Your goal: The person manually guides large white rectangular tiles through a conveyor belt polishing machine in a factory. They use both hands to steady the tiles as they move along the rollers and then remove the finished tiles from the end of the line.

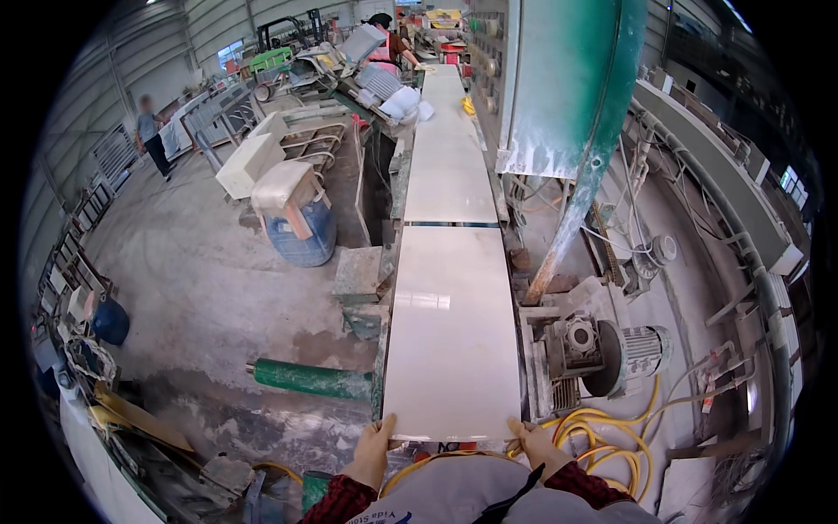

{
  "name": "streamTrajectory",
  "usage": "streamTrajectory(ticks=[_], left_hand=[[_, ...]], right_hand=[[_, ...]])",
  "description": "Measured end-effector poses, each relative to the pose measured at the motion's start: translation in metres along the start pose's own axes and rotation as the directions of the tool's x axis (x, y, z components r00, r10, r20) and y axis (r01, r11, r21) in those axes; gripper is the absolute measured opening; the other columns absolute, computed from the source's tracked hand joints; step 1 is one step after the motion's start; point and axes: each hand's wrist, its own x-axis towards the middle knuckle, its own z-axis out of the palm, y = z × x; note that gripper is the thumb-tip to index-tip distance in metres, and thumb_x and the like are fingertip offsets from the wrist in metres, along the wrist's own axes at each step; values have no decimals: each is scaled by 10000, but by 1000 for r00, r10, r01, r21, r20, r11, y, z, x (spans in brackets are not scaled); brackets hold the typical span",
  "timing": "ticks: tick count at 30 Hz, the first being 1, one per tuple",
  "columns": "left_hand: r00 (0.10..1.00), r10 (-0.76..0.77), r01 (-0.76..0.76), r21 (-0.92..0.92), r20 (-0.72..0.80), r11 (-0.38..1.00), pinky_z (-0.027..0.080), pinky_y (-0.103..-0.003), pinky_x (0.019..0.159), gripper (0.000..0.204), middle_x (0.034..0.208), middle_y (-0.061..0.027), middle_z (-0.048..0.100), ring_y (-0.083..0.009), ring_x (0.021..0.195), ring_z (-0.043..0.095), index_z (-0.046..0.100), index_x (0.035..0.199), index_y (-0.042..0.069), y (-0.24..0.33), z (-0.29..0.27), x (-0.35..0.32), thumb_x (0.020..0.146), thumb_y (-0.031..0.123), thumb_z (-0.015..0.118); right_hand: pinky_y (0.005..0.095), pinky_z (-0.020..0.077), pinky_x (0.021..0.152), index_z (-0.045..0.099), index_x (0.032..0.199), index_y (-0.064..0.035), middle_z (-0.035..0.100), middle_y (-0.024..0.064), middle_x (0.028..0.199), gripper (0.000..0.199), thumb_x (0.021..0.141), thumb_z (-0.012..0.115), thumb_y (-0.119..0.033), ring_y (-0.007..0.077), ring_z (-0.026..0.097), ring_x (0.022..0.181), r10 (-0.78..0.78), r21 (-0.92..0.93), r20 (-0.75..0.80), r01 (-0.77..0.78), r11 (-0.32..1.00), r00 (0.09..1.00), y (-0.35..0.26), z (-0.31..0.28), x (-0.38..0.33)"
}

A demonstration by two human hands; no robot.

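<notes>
A long, pale, polished stone slab (454, 349) lies flat on a narrow conveyor in front of me. My left hand (375, 444) grips its near left corner, thumb on top and the other fingers mostly hidden below. At the near right corner, my right hand (532, 443) holds the same slab in a similar way. Beyond a narrow dark gap lies a second pale slab (449, 166), in line with the first. A co-worker (388, 44) leans over the far end of that slab with a hand on it.
Right of the conveyor stand a motor with gearbox (624, 354), coiled yellow hose (602, 437) and a tall green-and-white machine housing (563, 87). On the left, a green roller (310, 379) juts out near a blue drum (301, 231). Another person (150, 135) stands farther off.
</notes>
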Motion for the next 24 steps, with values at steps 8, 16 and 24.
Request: streamTrajectory(ticks=[8, 16, 24], left_hand=[[931, -226, 284, -181, 285, 942, 722, -356, 911, 591, 1215, -163, 896, -210, 990, 857, 808, 1315, -76, -54, -16, 5, 1281, 507, 714], [953, -216, 234, -64, 213, 970, 740, -382, 909, 749, 1231, -222, 923, -240, 969, 880, 850, 1272, -133, -56, -1, 25, 1299, 586, 643], [953, -238, 228, 75, 186, 971, 722, -374, 942, 811, 1205, -223, 921, -231, 958, 850, 859, 1260, -153, -27, 10, 26, 1311, 613, 597]], right_hand=[[541, 747, 1085, 715, 1471, 140, 863, 268, 1328, 667, 1288, 666, -499, 397, 896, 1205, 146, 462, 195, -222, 859, 970, 17, 24, -8], [434, 700, 729, 710, 1386, 65, 862, 344, 1130, 442, 1309, 670, -369, 311, 814, 806, 209, 415, 41, -207, 886, 977, 26, 35, 17], [437, 726, 848, 783, 1392, 94, 891, 258, 1147, 660, 1291, 660, -548, 296, 845, 878, 137, 321, 51, -146, 936, 989, 22, 31, 28]])
